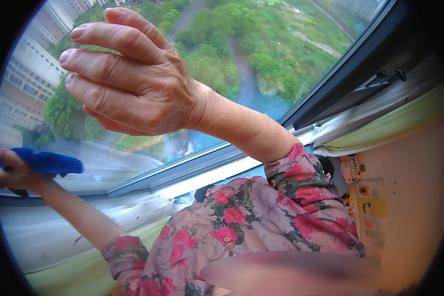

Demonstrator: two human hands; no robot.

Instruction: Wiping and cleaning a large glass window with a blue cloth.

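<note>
At the far left, my left hand [17,172] grips a bright blue cloth [54,162] that sticks out past the fingers towards the window glass [207,54]. Raised close and large in the upper left is my right hand [133,81], its back facing me. The fingers of that hand are loosely bent and partly spread, pointing left in front of the pane, and nothing shows in them. Its palm is hidden. Both arms wear rolled floral sleeves [301,172].
A dark window frame [345,74] with a handle [400,75] borders the glass on the right. White sheer and green curtains [394,118] hang at the right, with more sheer curtain [79,232] at lower left. Trees, a road and tall buildings lie far below outside.
</note>
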